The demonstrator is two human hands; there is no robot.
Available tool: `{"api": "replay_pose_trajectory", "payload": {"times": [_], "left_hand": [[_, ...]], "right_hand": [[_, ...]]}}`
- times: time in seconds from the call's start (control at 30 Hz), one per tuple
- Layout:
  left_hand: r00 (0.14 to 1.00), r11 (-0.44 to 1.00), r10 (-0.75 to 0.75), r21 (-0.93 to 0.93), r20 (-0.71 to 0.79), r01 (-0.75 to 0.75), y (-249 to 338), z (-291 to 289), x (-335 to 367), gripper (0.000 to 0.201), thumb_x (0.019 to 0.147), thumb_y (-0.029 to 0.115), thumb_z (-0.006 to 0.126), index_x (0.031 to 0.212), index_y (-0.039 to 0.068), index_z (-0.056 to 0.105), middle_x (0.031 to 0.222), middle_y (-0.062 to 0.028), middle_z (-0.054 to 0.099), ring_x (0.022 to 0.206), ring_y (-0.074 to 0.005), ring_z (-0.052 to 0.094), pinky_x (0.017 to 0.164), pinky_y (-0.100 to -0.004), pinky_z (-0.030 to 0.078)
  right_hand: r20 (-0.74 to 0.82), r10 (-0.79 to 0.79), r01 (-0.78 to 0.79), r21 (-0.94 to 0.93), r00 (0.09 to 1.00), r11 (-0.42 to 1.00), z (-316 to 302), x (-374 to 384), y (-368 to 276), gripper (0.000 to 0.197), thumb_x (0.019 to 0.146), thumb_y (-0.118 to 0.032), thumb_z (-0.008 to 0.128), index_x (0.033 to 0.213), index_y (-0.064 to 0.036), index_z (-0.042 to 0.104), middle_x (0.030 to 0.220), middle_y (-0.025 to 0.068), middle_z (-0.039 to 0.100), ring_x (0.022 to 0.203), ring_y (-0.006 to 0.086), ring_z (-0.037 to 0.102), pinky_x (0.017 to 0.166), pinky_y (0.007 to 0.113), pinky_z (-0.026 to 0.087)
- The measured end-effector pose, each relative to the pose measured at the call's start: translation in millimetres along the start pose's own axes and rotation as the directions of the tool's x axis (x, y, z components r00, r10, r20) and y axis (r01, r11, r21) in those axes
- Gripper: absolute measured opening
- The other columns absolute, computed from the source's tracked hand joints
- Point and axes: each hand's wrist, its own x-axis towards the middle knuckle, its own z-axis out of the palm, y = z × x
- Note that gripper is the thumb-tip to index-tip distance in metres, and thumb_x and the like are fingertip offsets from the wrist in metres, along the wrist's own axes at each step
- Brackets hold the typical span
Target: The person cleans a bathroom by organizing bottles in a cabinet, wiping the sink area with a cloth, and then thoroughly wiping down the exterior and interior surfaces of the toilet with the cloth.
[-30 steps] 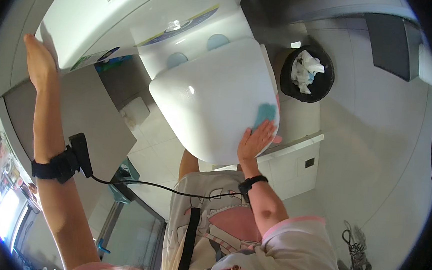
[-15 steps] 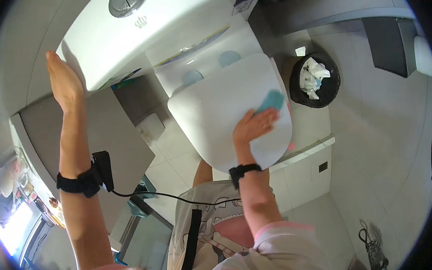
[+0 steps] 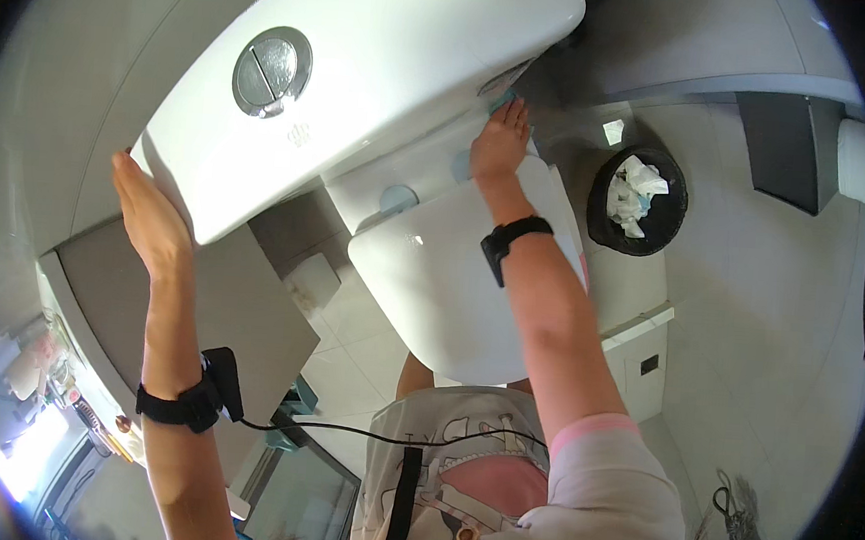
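Note:
A white toilet with its lid (image 3: pixel 451 286) down stands before me, and its cistern (image 3: pixel 397 57) fills the upper view. My right hand (image 3: pixel 501 149) reaches to the right end of the cistern's lower front, behind the lid. It presses a teal cloth (image 3: pixel 502 101) there, mostly hidden by the fingers. My left hand (image 3: pixel 153 212) lies flat against the cistern's left side, fingers stretched out and holding nothing.
Right of the toilet stands a black waste bin (image 3: pixel 668 226) with crumpled tissues in it. A grey cabinet (image 3: pixel 179 303) is under my left forearm. A black cable (image 3: pixel 341 428) runs from my left wrist strap across my lap. A dark box (image 3: pixel 787 149) is mounted at the far right.
My right hand has moved with the teal cloth from the toilet lid up to the cistern's lower right. My left hand stays on the cistern's side; the view has shifted slightly.

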Motion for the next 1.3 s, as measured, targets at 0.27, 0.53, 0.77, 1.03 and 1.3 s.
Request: {"api": "replay_pose_trajectory", "payload": {"times": [0.27, 0.53, 0.77, 1.03, 1.3], "left_hand": [[0.997, 0.996, 0.077, -0.051, -0.014, -0.078, -19, -7, 0, 0.057, 0.091, 0.045, 0.024, 0.124, 0.000, 0.036, 0.123, -0.0140, 0.041, 0.112, -0.0222, 0.039, 0.096, -0.0281, 0.026], [0.997, 0.993, 0.071, -0.099, 0.018, -0.069, -22, -6, 2, 0.055, 0.092, 0.043, 0.025, 0.126, 0.001, 0.034, 0.125, -0.0123, 0.039, 0.114, -0.0209, 0.038, 0.096, -0.0281, 0.027], [0.999, 0.999, 0.037, -0.015, -0.018, -0.038, -7, -4, -3, 0.054, 0.092, 0.043, 0.025, 0.124, 0.001, 0.035, 0.123, -0.0125, 0.040, 0.113, -0.0209, 0.039, 0.096, -0.0280, 0.027], [1.000, 0.989, -0.027, -0.148, 0.009, 0.028, -12, -2, 0, 0.051, 0.092, 0.042, 0.025, 0.120, 0.002, 0.039, 0.118, -0.0098, 0.043, 0.107, -0.0183, 0.041, 0.092, -0.0277, 0.030], [0.999, 1.000, 0.014, 0.022, -0.042, -0.013, -17, -6, 0, 0.055, 0.092, 0.045, 0.024, 0.120, 0.000, 0.039, 0.116, -0.0137, 0.046, 0.106, -0.0220, 0.044, 0.091, -0.0284, 0.032]], "right_hand": [[0.361, 0.287, -0.223, 0.881, 0.887, -0.417, -72, -6, 7, 0.035, 0.083, -0.015, 0.046, 0.113, 0.0030, 0.045, 0.111, 0.0140, 0.051, 0.099, 0.0242, 0.048, 0.087, 0.034, 0.037], [-0.311, -0.079, 0.297, 0.943, 0.947, -0.149, -212, 25, -41, 0.052, 0.090, -0.042, 0.032, 0.121, -0.0016, 0.042, 0.115, 0.0102, 0.047, 0.106, 0.0188, 0.043, 0.093, 0.030, 0.029], [0.058, -0.373, -0.112, 0.986, 0.926, -0.123, -163, 72, -28, 0.060, 0.090, -0.050, 0.023, 0.130, -0.0064, 0.034, 0.130, 0.0108, 0.036, 0.118, 0.0207, 0.035, 0.099, 0.029, 0.024], [0.495, -0.157, -0.486, 0.869, 0.855, 0.090, -41, 84, 5, 0.061, 0.089, -0.050, 0.028, 0.129, -0.0050, 0.034, 0.131, 0.0101, 0.036, 0.117, 0.0181, 0.035, 0.098, 0.027, 0.024], [0.056, -0.322, -0.194, 0.888, 0.945, -0.417, -206, 58, -34, 0.051, 0.091, -0.040, 0.031, 0.121, -0.0028, 0.046, 0.122, 0.0067, 0.045, 0.105, 0.0128, 0.045, 0.091, 0.026, 0.032]]}}
